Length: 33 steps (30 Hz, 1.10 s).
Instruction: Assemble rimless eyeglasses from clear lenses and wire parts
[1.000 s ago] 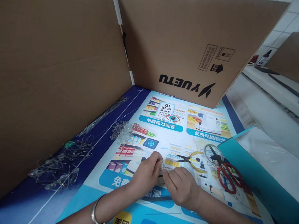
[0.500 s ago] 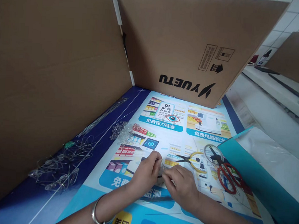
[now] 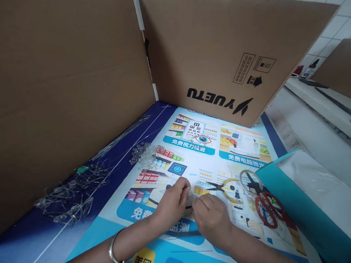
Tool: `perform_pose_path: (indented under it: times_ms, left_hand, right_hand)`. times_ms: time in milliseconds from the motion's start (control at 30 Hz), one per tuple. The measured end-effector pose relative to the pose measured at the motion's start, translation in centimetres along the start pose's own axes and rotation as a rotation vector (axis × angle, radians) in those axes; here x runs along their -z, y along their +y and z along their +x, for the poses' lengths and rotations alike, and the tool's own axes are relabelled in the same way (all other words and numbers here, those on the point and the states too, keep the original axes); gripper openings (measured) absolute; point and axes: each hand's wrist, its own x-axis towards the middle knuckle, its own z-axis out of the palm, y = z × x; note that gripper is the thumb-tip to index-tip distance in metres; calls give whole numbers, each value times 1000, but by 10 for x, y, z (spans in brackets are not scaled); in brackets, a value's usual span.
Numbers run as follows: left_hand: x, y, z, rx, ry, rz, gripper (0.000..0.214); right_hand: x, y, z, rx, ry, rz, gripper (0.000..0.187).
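Note:
My left hand (image 3: 174, 201) is closed in a pinch on a thin wire (image 3: 191, 192) over the printed sheet. Close beside it, my right hand (image 3: 213, 217) is curled with its fingertips together at the other end of the wire. Small clear pieces seem to hang under the fingers, too small to make out. Beyond my hands lies a heap of clear beads (image 3: 146, 155), with a few pinkish ones at its right. Right of my hands are yellow-handled pliers (image 3: 233, 190) and red-handled scissors (image 3: 267, 208).
Cardboard panels (image 3: 228, 39) stand at the left and back. Wire pieces with clear beads (image 3: 72, 204) lie at the left, with long straight wires (image 3: 120, 138) behind. A teal box (image 3: 304, 207) holding clear plastic stands at the right. A roll of wire or tape (image 3: 244, 179) touches the scissors.
My right hand has turned slightly, its fingers curling in more at the wire. My left hand holds almost the same place.

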Motion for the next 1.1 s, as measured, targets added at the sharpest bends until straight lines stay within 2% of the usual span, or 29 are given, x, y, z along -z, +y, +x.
perform_pose_path:
  times_ms: [167,267,467,700,1100]
  left_hand:
    - [0,1,1,4,-16,17,10]
    - [0,0,3,22,-21,21,10]
    - [-1,1,6,15,-2,2,11]
    - [-2,0,8,19,-14,-24,11]
    - [0,-5,9,13,-12,-96,10]
  right_hand:
    - [4,-2,-2,222,15,-183,18]
    - [6,-1,-1,280,17,-211,19]
    - [2,1,-1,264,32,-189,16]
    - [-8,1,-1,183,40,-145,16]
    - [0,4,1,232,6,-116,19]
